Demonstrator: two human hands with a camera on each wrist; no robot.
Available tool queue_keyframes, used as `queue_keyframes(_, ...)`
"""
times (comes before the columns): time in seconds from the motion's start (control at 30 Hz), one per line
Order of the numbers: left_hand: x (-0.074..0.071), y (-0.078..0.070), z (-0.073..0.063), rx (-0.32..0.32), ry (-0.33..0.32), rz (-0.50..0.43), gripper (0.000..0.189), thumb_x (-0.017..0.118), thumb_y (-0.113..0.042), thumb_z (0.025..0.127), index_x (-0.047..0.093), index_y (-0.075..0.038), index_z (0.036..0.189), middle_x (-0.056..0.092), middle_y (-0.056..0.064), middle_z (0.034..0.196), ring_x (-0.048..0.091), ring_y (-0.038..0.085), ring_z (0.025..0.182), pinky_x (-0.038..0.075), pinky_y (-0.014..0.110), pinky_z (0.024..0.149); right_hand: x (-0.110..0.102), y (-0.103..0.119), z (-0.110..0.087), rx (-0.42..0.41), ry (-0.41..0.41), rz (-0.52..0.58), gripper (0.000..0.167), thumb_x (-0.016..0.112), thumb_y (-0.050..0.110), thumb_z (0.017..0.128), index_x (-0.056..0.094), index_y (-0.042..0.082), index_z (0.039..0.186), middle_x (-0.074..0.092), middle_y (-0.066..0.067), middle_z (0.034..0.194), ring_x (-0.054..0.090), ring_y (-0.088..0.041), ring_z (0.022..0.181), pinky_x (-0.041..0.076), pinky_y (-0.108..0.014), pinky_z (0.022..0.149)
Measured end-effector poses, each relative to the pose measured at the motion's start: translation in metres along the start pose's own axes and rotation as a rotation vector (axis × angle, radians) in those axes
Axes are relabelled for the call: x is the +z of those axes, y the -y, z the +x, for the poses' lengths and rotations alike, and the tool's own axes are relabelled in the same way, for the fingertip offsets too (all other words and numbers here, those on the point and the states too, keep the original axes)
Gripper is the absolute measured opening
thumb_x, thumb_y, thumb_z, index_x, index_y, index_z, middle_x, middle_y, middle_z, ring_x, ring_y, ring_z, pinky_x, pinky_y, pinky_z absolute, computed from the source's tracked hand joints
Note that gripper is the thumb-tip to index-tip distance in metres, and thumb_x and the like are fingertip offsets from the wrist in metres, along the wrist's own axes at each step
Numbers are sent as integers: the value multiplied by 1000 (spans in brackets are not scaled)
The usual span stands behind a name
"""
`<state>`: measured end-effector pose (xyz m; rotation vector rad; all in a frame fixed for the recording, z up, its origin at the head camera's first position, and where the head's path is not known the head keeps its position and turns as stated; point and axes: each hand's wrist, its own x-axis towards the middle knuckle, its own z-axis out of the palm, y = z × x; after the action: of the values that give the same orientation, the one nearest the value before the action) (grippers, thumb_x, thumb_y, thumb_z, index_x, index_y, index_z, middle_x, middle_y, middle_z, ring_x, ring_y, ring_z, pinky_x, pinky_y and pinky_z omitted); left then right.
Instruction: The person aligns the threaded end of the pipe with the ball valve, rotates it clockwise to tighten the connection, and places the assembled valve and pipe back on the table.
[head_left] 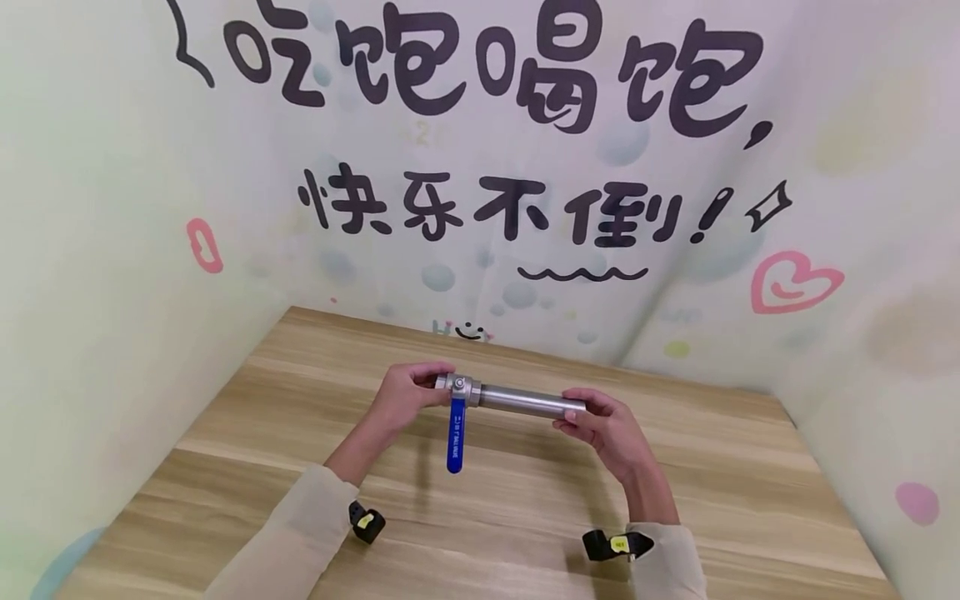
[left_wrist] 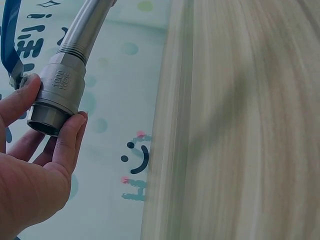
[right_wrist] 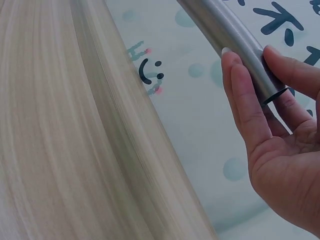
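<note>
From my head view, the person's left hand (head_left: 408, 398) and right hand (head_left: 613, 433) hold one metal assembly between them, raised above the wood-grain tabletop (head_left: 495, 508), on which their soft shadows fall. The ball valve (head_left: 460, 388) sits at the left end, with its blue handle (head_left: 455, 442) pointing back toward me; the steel pipe (head_left: 528, 402) runs from it to the right hand, tipping slightly down that way. I see a small black device (head_left: 367, 525) at the left sleeve (head_left: 296, 525) and another black device (head_left: 617, 546) at the right sleeve (head_left: 671, 558). Behind stands a pale wall (head_left: 465, 154) with large dark lettering.

On my left wrist view, the fingers (left_wrist: 68, 142) are parted only as wide as the valve body and grip it, thumb on one side and fingertips on the other. The valve's open end faces the palm, "1000 WOG" stands on its side, and some threads show where the pipe meets it.

On my right wrist view, the hand pinches the pipe near its free end, its fingers (right_wrist: 245, 97) and thumb curved on opposite sides, parted by the pipe's thickness. The pipe's open mouth points toward the palm.
</note>
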<state>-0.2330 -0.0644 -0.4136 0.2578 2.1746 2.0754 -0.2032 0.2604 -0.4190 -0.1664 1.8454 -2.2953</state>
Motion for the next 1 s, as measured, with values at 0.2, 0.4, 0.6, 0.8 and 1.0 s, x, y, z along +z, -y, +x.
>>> queue_keyframes(0.2,2,0,0,-3,1,7,33,76,-1,81,72,-5,113,69,12,110,63,19,94,57,31,81,-2,-3,-2,4,-12,5,27,61,-3,92,60,-5,119,63,-9,100,71,-24,85,58,-32,83)
queue_keyframes(0.4,2,0,0,4,9,11,35,77,-2,80,71,-4,114,69,14,112,63,19,95,56,31,83,-2,-3,-2,20,-39,-24,22,61,2,94,63,0,116,64,-8,102,72,-23,86,57,-31,84)
queue_keyframes(0.6,3,-2,-1,3,8,8,35,76,0,80,70,-4,114,68,15,112,63,20,96,56,30,82,-1,-2,-2,16,-30,-21,22,62,-1,92,68,8,111,66,-8,102,72,-23,88,57,-31,84)
queue_keyframes(0.8,5,-2,0,0,-4,9,34,76,1,79,72,-5,113,70,12,110,64,20,94,57,30,81,-3,-1,-5,4,-6,-22,41,64,-14,82,57,-8,122,64,-9,103,71,-23,89,56,-31,86)
queue_keyframes(1.0,6,-1,0,-2,-9,4,35,77,2,78,71,-3,112,70,13,107,63,18,91,57,29,79,-2,0,-6,-4,5,-28,45,64,-14,82,51,-14,125,61,-10,102,71,-24,88,57,-31,85)
